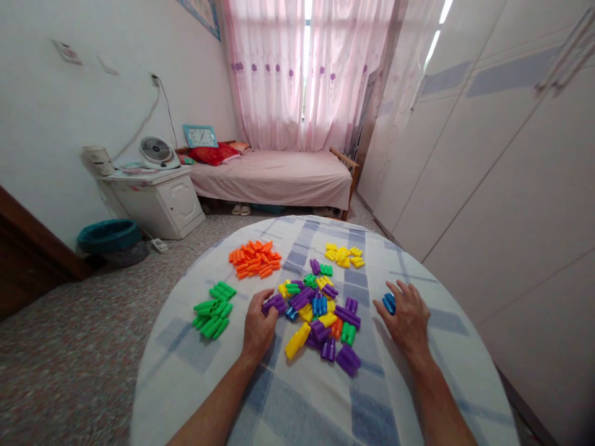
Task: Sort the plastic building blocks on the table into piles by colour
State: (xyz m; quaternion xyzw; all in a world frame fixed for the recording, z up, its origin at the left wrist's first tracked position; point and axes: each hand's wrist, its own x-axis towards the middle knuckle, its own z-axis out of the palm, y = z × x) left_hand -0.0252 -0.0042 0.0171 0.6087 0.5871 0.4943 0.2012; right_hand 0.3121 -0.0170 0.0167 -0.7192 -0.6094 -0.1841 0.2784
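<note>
Left of the mixed heap, my left hand (259, 327) pinches a purple plastic building piece (276, 303) between thumb and fingers. On the right side of the table, my right hand (408, 314) curls its thumb and fingers around a blue plastic building piece (389, 302), partly hidden by the hand. Between the hands lies a loose heap of joined-tube pieces in several colours, among them a yellow piece (297, 341), a purple piece (348, 360) and another blue piece (319, 305). Sorted by colour are an orange pile (255, 259), a yellow pile (344, 255) and a green pile (214, 311).
A checked cloth (297, 409) covers the round table. Beyond it stands a bed (279, 176) beneath pink curtains. A white cabinet (158, 198) with a fan (157, 150) and a lined bin (110, 238) are at the left. Wardrobe doors (502, 161) line the right.
</note>
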